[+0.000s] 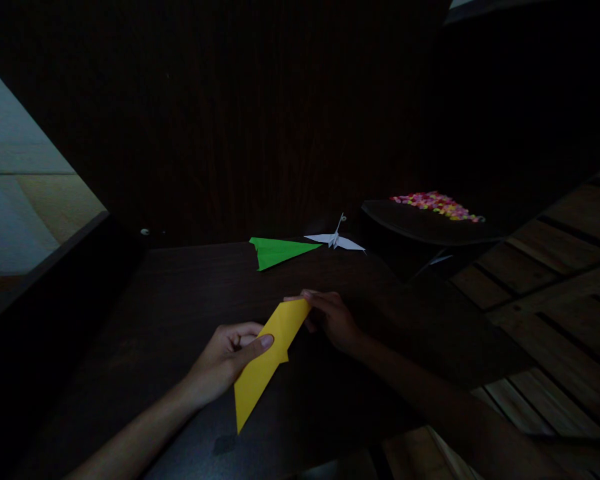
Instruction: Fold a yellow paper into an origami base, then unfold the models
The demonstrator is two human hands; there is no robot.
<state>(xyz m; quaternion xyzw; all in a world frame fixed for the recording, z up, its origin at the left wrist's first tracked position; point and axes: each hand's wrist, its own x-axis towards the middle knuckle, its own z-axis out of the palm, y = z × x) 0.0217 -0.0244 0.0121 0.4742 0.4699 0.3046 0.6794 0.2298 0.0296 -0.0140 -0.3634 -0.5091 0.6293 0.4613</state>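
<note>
A folded yellow paper (266, 363), long and pointed toward me, lies over a dark wooden table (170, 313). My left hand (227, 360) pinches its left edge near the middle, thumb on top. My right hand (333, 319) grips the far end of the same paper with its fingertips. Both hands hold the paper just above the tabletop.
A green folded paper plane (280, 251) and a white origami crane (336, 240) rest at the table's far edge. To the right a dark tray (420, 227) carries several small colourful pieces (437, 205). Wooden floor planks (555, 300) lie to the right.
</note>
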